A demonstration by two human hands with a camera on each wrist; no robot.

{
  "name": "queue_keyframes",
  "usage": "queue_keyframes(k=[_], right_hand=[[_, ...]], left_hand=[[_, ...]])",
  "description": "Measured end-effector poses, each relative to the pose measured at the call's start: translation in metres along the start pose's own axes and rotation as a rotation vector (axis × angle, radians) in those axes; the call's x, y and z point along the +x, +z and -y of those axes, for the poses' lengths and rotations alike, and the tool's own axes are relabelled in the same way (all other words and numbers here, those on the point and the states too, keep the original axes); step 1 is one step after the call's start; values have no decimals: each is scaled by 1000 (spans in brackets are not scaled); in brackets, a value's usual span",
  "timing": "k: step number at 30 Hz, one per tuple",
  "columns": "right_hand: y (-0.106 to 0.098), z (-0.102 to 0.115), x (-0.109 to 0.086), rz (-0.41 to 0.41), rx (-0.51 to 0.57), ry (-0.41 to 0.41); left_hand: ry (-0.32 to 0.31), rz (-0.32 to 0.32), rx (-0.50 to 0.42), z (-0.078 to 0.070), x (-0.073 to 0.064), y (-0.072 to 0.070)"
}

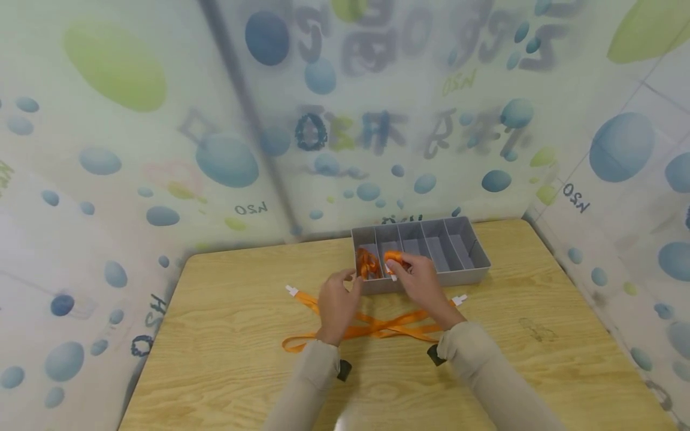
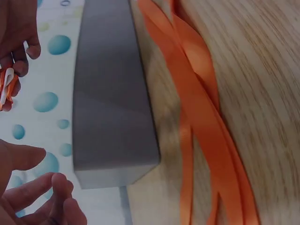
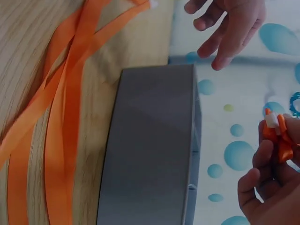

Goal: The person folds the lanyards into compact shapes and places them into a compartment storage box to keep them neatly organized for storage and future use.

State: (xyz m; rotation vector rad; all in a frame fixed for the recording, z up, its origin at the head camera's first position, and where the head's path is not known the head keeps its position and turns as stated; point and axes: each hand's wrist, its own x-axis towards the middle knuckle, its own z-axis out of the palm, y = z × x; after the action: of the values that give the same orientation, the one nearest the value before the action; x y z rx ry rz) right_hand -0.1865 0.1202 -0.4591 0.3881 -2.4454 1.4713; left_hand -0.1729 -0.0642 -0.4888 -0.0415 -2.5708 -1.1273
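My right hand [image 1: 421, 284] pinches a folded orange lanyard [image 1: 394, 257] with a white clip, over the second compartment of the grey divided box [image 1: 463, 275]. In the right wrist view the bundled lanyard [image 3: 279, 140] shows between thumb and fingers. The left hand [image 1: 338, 302] is by the box's front left corner, its fingers loosely bent and holding nothing, as the left hand [image 3: 232, 26] in the right wrist view shows. Another bundled orange lanyard [image 1: 368, 265] lies in the leftmost compartment. In the left wrist view the box's front wall [image 2: 112, 93] fills the middle.
More orange lanyards [image 1: 385, 326] lie crossed on the wooden table [image 1: 232, 335] in front of the box, partly hidden by both arms. Their white clips [image 1: 291, 290] point outward left and right. A wall with printed bubbles [image 1: 226, 158] stands close behind the box.
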Motion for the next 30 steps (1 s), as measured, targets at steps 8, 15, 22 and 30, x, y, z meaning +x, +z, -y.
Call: queue_keyframes(k=[8, 15, 22, 30], right_hand=[[9, -20, 9, 46, -301, 19], [18, -28, 18, 73, -523, 25], [25, -30, 24, 106, -622, 114], [32, -35, 29, 122, -702, 136]], left_hand=[[-40, -11, 53, 18, 8, 18], [-1, 20, 45, 25, 14, 25], [-25, 98, 35, 21, 19, 24], [-74, 127, 34, 20, 19, 18]])
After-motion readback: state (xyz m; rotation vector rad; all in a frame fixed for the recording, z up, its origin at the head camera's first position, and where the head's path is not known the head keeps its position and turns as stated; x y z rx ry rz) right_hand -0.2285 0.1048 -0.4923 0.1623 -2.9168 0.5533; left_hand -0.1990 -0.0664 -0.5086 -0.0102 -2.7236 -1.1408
